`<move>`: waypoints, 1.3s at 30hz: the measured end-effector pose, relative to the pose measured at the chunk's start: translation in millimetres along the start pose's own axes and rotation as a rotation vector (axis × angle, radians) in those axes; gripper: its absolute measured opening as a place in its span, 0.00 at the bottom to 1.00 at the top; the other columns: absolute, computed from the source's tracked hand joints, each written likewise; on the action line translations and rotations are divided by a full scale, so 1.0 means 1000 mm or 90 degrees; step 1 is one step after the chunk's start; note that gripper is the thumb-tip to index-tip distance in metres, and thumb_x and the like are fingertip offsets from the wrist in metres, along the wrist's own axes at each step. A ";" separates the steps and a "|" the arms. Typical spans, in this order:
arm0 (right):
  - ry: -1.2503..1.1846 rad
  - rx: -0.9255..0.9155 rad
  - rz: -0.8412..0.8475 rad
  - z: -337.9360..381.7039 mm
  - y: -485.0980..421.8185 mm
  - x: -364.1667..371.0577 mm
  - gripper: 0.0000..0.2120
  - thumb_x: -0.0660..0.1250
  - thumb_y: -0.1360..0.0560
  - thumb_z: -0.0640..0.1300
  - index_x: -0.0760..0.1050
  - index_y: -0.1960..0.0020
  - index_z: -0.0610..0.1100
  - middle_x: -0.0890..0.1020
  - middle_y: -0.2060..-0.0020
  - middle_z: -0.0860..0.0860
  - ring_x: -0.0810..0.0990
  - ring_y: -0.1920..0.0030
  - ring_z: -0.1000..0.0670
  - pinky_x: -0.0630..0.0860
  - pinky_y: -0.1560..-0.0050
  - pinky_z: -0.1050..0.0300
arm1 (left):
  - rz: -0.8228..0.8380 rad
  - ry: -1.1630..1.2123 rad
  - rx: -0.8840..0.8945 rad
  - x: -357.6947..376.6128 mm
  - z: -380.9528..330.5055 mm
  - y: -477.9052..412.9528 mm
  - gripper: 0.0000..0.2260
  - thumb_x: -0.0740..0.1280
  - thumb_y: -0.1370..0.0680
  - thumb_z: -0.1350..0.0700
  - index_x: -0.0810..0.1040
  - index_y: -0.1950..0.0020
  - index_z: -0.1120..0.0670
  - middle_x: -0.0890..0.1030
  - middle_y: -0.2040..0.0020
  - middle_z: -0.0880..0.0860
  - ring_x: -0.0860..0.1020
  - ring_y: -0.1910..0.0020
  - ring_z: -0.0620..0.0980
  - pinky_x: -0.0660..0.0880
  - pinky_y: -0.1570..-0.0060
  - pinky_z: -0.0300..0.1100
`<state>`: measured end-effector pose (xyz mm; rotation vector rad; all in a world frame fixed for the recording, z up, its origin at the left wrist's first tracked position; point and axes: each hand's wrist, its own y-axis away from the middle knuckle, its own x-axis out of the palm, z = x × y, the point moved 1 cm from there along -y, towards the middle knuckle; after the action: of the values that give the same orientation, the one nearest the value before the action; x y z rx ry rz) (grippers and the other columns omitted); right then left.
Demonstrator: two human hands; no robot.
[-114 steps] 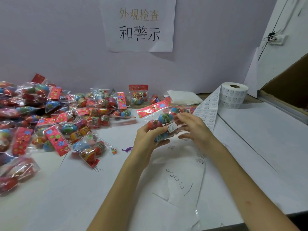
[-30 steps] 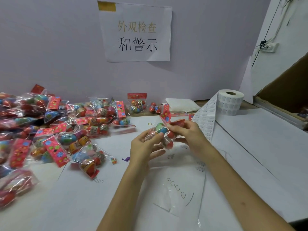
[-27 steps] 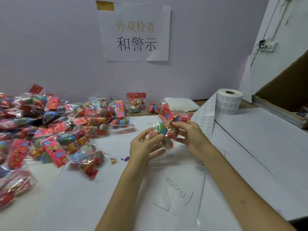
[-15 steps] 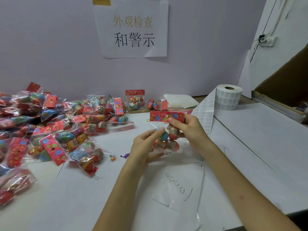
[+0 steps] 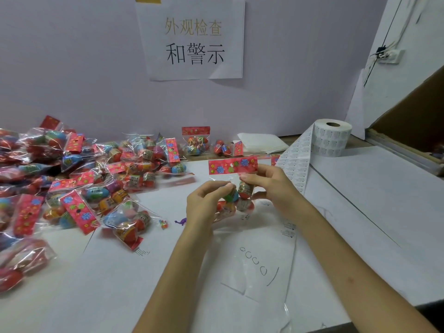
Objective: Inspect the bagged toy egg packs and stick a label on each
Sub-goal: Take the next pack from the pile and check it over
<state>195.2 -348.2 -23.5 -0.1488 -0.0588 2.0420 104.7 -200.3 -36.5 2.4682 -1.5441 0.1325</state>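
Pack turned upright since 1 s ago: clear bagged toy egg pack point(image 5: 245, 189) w/ red flowered header card point(image 5: 232, 165) now level on top, long axis vertical, held above white tabletop point(image 5: 360, 212). Both hands clamped on it: left hand point(image 5: 204, 207) pinches bag's left side, right hand point(image 5: 271, 186) grips right side under card. White label roll point(image 5: 332, 138) & its strip point(image 5: 296, 164) just right of right hand, so that hand nearer for peeling. Open room to right; pile of packs point(image 5: 96, 183) crowds left.
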 end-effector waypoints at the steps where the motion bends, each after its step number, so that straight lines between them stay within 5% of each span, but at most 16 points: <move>1: 0.008 -0.002 -0.003 0.000 0.000 0.000 0.07 0.72 0.22 0.42 0.84 0.46 0.41 0.86 0.57 0.46 0.85 0.57 0.50 0.79 0.61 0.59 | 0.000 -0.006 -0.002 0.000 0.000 0.000 0.00 0.76 0.24 0.56 0.86 0.54 0.52 0.86 0.49 0.55 0.82 0.44 0.58 0.82 0.44 0.58; 12: 0.089 -0.065 -0.007 0.000 0.000 -0.001 0.04 0.73 0.22 0.41 0.84 0.48 0.45 0.87 0.58 0.46 0.86 0.60 0.51 0.82 0.60 0.56 | -0.015 -0.020 -0.018 0.001 0.000 0.002 0.01 0.75 0.23 0.56 0.85 0.52 0.51 0.85 0.48 0.57 0.83 0.44 0.60 0.84 0.51 0.53; 18: 0.048 -0.040 0.139 0.002 0.004 -0.006 0.16 0.76 0.29 0.45 0.81 0.44 0.42 0.85 0.55 0.49 0.86 0.51 0.47 0.83 0.53 0.51 | -0.035 0.017 -0.018 -0.001 -0.001 0.002 0.06 0.74 0.22 0.53 0.84 0.47 0.53 0.86 0.50 0.58 0.85 0.48 0.60 0.84 0.50 0.54; 23: 0.063 -0.066 0.102 0.001 0.003 -0.005 0.15 0.78 0.29 0.39 0.80 0.44 0.40 0.86 0.52 0.44 0.87 0.52 0.45 0.84 0.53 0.48 | 0.034 0.016 -0.028 -0.002 -0.003 0.005 0.08 0.75 0.23 0.55 0.83 0.46 0.55 0.85 0.47 0.60 0.85 0.48 0.61 0.84 0.52 0.50; 29: 0.057 -0.084 0.097 -0.002 0.003 -0.005 0.15 0.80 0.30 0.42 0.82 0.46 0.50 0.86 0.52 0.46 0.87 0.52 0.44 0.84 0.56 0.52 | 0.057 -0.002 -0.029 -0.001 -0.004 0.007 0.14 0.77 0.25 0.58 0.82 0.40 0.53 0.85 0.44 0.58 0.85 0.46 0.60 0.83 0.46 0.53; 34: 0.020 -0.053 0.117 0.000 0.005 -0.003 0.12 0.75 0.25 0.48 0.82 0.46 0.42 0.86 0.54 0.45 0.87 0.52 0.45 0.83 0.55 0.51 | 0.052 0.000 -0.003 -0.005 -0.003 0.006 0.14 0.77 0.25 0.59 0.83 0.41 0.54 0.86 0.54 0.56 0.84 0.65 0.48 0.81 0.62 0.41; 39: 0.008 -0.053 0.062 0.000 0.002 -0.005 0.05 0.74 0.24 0.43 0.86 0.49 0.44 0.87 0.55 0.44 0.86 0.55 0.48 0.81 0.56 0.58 | 0.027 -0.003 0.006 -0.004 -0.002 0.005 0.12 0.77 0.26 0.58 0.84 0.43 0.56 0.87 0.52 0.58 0.85 0.59 0.56 0.83 0.61 0.44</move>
<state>195.6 -353.3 -23.4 -0.2196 -0.1308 2.1361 98.7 -198.3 -34.4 2.4449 -1.6018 0.1412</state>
